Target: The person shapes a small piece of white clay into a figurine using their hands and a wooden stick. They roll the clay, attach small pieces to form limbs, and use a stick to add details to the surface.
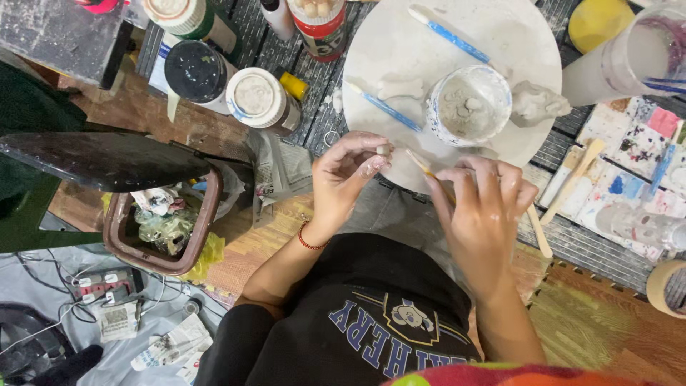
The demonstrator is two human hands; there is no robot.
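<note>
Left hand [350, 171] pinches a tiny pale clay lump [384, 150] w/ fingertips, just above the lap, near the round white board [514, 43]. Right hand [482, 214] grips a thin yellow wooden stick [421, 166] (tip almost at the lump). White cup of clay bits [468, 106] sits on the board.

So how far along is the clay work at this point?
Two shaped pieces already sit on the round white board: a bone-shaped piece and a lumpy figure. In hand, the left hand pinches a small clay bit while the right hand holds a thin tool toward it. More lumps wait in the white cup.
</note>
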